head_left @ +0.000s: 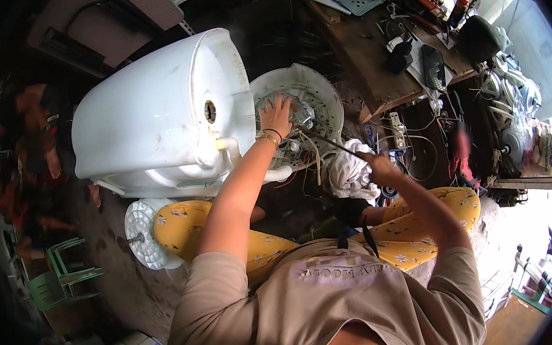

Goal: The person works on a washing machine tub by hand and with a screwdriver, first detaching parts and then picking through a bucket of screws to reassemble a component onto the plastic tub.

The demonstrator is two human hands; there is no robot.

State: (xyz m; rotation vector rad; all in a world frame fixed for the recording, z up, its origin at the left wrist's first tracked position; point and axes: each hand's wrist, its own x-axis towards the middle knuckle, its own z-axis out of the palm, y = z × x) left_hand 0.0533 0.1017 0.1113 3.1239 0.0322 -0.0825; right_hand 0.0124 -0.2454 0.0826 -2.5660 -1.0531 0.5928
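Person seated, knees apart in yellow floral trousers (187, 234). Work sits between and just beyond the knees: a round whitish tub (330, 97), its open side facing the viewer, wall pierced with small holes, a metal mechanism (304, 113) at its middle.

Left hand (276, 115) lies over the mechanism, palm down, fingers spread wide, gripping nothing that shows. Bracelet (271, 138) at that wrist. Right hand (382, 168) is curled firmly around the near end of a long dark rod (335, 144); the rod slants up and left over the tub's rim, far end at the mechanism. Whether that tip touches metal, I cannot tell; too small and shadowed.

Left of the tub, a large white housing (141, 112) lies on its side, with a round hole in its end face. Loose wires (317, 156) trail along the tub's near edge. Crumpled white cloth (349, 174) below the rod, near the right hand. Ribbed white disc (139, 234) beside the left knee. Cluttered wooden bench (372, 77) at upper right; power strip (397, 128) below it. Green chair (70, 273) at far left.
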